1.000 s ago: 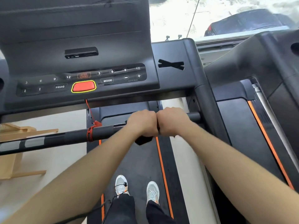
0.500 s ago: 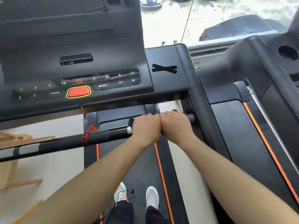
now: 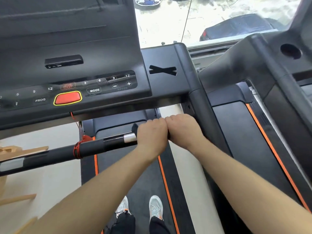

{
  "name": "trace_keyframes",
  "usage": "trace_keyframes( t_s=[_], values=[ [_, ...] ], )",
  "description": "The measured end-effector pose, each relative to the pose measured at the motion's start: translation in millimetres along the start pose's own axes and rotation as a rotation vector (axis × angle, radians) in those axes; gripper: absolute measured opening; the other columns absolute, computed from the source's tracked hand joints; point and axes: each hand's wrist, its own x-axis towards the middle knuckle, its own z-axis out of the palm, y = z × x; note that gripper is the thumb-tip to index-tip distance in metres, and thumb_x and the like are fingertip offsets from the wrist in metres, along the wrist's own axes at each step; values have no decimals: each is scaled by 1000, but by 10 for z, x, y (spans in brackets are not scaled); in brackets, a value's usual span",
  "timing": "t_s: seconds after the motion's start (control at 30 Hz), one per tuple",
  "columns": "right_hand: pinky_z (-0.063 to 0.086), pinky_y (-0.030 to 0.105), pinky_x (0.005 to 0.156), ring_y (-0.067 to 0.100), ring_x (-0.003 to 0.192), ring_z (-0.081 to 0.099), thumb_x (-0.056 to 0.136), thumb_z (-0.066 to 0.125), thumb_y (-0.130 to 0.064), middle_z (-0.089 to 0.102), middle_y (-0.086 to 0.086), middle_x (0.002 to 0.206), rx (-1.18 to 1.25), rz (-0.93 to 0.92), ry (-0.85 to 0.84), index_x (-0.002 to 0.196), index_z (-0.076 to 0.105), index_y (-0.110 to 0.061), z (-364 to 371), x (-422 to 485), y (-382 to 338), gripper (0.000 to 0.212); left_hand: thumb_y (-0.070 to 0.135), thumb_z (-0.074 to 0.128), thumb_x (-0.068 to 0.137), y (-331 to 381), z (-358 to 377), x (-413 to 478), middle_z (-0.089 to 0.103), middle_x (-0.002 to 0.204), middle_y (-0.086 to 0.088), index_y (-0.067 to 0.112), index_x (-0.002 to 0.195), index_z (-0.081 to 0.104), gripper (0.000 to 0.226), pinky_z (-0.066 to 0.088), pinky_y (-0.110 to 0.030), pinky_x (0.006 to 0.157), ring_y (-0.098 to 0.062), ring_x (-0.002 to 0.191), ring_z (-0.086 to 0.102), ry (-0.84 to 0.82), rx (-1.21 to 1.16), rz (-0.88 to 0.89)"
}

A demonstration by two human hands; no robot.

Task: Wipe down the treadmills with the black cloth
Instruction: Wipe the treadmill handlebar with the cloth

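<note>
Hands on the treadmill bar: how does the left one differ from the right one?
A bit of black cloth peeks out beside the left hand; I see none clearly at the right hand. Bare handlebar runs on past the left hand, while the right hand sits close by the upright post, the bar hidden there. Both curl over the handlebar, knuckles touching.

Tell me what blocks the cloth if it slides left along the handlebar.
A red cord is wound round the handlebar, left of the left hand, where the black cloth peeks out. The cloth would likely meet it there. Nothing else visible sits on the bar between them.
</note>
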Motion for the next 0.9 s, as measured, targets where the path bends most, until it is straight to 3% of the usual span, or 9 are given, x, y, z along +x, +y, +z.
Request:
trace_keyframes(
  t_s=[0.13, 0.23, 0.3, 0.43, 0.53, 0.63, 0.73, 0.8, 0.9],
  values=[
    [34, 34, 57, 24, 56, 44, 72, 53, 6, 47, 3, 63, -155, 62, 429, 71, 48, -16, 192, -114, -75, 22, 8, 74, 61, 14, 224, -5, 58, 61, -2, 16, 72, 57, 22, 23, -28, 49, -24, 48, 57, 264, 74, 47],
    [32, 33, 57, 24, 55, 43, 70, 57, 5, 47, 3, 62, -168, 117, 434, 69, 48, -16, 179, -90, -117, 23, 15, 65, 75, 27, 95, -1, 64, 71, 0, 17, 83, 58, 11, 28, -29, 50, -24, 56, 62, 142, 52, 35],
    [29, 32, 57, 26, 58, 51, 70, 62, -4, 56, 3, 66, -91, 65, 185, 73, 51, -17, 27, -30, -48, 17, 22, 61, 79, -23, -56, 122, 64, 76, 2, 19, 89, 62, 11, 36, -30, 53, -24, 61, 59, -136, -73, 49],
    [42, 28, 55, 20, 63, 58, 71, 75, -33, 59, -5, 69, 196, -22, -671, 79, 63, -21, -384, 399, 171, 19, 28, 82, 66, -235, -246, 597, 72, 84, -3, 20, 89, 71, 27, 58, -31, 67, -20, 75, 70, -914, -542, 50],
    [54, 29, 63, 22, 70, 67, 66, 82, -22, 70, 1, 76, 313, -5, -958, 77, 70, -18, -429, 637, 209, 17, 24, 85, 63, -286, -240, 700, 76, 101, -11, 15, 108, 74, 47, 61, -41, 82, -30, 93, 74, -1158, -726, -52],
    [43, 28, 52, 22, 67, 62, 69, 77, -29, 65, -3, 74, 251, 12, -733, 84, 67, -19, -353, 449, 192, 21, 29, 80, 69, -234, -204, 593, 72, 83, -3, 20, 86, 70, 21, 56, -32, 68, -21, 76, 69, -900, -571, 54],
    [29, 30, 55, 25, 64, 59, 69, 71, -16, 63, -1, 74, 1, 57, -131, 81, 59, -19, -135, 53, 59, 17, 32, 66, 75, -107, -61, 251, 63, 71, 4, 22, 77, 57, 14, 42, -29, 54, -24, 64, 64, -266, -198, 59],
    [28, 33, 56, 26, 58, 53, 58, 71, -2, 55, 2, 65, -31, 128, 141, 72, 53, -18, 7, -91, -66, 28, 20, 69, 71, -35, 85, 34, 62, 67, 3, 21, 74, 54, 15, 33, -29, 48, -24, 57, 63, 54, -39, 68],
    [44, 37, 67, 27, 65, 49, 66, 61, 8, 49, 6, 71, 69, 213, 325, 78, 53, -14, 68, -185, -192, 26, 18, 69, 66, -58, 139, -74, 60, 75, -2, 16, 85, 58, 22, 37, -35, 55, -26, 65, 60, 136, -71, 121]
  ],
)
